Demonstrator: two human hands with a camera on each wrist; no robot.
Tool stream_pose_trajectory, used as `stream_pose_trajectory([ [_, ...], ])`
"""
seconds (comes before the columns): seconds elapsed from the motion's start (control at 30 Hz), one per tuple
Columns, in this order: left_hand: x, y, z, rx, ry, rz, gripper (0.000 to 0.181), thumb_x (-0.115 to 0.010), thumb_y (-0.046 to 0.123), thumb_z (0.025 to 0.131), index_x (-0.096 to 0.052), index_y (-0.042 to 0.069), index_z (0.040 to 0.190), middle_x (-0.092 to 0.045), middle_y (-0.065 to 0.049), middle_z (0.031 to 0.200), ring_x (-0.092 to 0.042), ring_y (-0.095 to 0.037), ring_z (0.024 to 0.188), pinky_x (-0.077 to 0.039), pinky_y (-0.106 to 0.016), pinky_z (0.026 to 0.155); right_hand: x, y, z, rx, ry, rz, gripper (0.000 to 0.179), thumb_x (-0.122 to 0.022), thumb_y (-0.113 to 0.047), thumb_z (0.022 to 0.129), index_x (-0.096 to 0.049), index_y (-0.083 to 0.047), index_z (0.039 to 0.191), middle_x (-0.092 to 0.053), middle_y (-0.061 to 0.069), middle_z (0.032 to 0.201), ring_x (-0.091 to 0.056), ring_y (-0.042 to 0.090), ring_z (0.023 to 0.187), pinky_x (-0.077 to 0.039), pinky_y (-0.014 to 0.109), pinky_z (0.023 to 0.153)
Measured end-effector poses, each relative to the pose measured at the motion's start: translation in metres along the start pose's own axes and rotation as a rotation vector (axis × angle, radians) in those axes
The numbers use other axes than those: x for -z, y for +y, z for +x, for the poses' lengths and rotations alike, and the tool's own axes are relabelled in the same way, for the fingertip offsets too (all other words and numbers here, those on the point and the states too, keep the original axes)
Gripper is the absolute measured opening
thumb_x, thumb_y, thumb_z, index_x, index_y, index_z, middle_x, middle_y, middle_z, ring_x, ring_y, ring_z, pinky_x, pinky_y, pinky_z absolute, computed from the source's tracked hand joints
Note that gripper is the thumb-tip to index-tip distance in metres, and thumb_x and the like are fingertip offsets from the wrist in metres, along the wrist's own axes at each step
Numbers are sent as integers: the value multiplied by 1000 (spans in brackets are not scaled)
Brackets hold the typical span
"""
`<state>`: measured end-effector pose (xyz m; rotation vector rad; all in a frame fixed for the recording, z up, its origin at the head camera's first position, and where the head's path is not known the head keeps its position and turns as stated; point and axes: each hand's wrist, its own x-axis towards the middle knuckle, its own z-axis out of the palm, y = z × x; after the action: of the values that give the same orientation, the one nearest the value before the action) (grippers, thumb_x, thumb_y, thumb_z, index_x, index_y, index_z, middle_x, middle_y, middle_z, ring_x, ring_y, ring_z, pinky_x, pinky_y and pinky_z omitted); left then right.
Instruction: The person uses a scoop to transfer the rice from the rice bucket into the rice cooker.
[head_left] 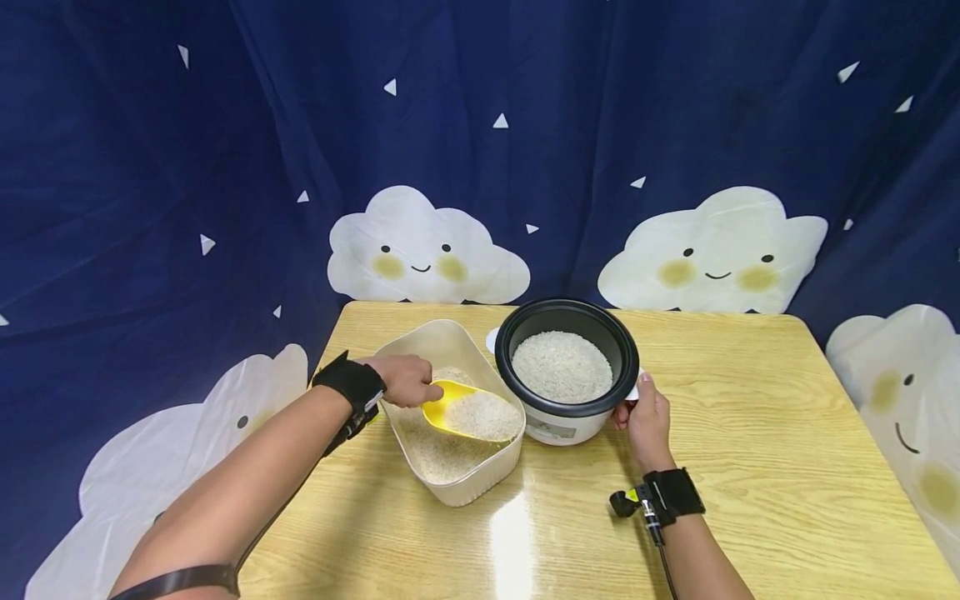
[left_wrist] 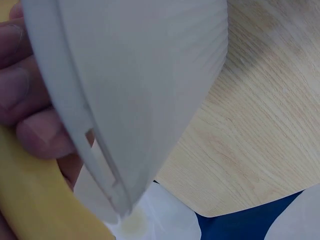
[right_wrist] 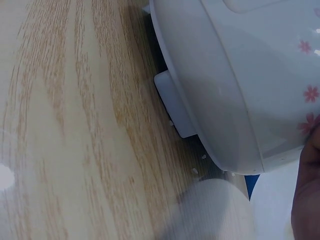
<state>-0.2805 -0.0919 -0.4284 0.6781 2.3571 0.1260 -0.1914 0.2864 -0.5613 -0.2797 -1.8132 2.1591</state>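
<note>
Since the yellow scoop (head_left: 444, 408) sat heaped with rice (head_left: 483, 415) over the cream bin (head_left: 487, 479), the left hand (head_left: 402, 381) had its fingers curled firmly round the grip end; looked like light, stiff plastic, likely front-heavy loaded, best held there and kept level against spills. Right hand (head_left: 649, 421) had hold of the side handle (head_left: 634, 393) on the rice cooker (head_left: 588, 427), just beside the bin on the table (head_left: 787, 433); probably heavy, smooth shell.

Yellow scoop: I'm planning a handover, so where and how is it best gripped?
I'd grip the yellow scoop by its rear end, coming from the left, where the left hand holds it. Heaped rice fills the opposite end and the open side faces up, so gripping there could spill it.
</note>
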Motion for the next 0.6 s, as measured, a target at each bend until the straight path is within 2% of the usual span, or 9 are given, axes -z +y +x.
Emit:
stream_pose_trajectory([
  [0.27,3,-2,-5,-17,11,6,48,-47,38,97,-53,22,52,-48,11,49,-41,-8,46,-31,-24,52,0,0,0,14,-8,-4,59,-29,-38,113,-46,-5,67,-42,-1,48,-38,13,40,-34,31,43],
  [0.47,6,-2,-11,-56,54,25,46,-47,37,97,-50,22,54,-46,11,53,-40,-9,48,-32,-24,54,0,0,-1,13,0,-16,60,-29,-39,113,-45,-3,67,-42,-1,48,-37,13,41,-34,30,43],
  [0.6,8,-3,-16,-47,54,13,45,-46,37,97,-51,22,55,-46,10,55,-39,-9,49,-33,-25,55,0,0,-1,13,-7,-8,59,-29,-39,113,-45,-3,68,-42,-1,48,-37,13,41,-33,30,43],
])
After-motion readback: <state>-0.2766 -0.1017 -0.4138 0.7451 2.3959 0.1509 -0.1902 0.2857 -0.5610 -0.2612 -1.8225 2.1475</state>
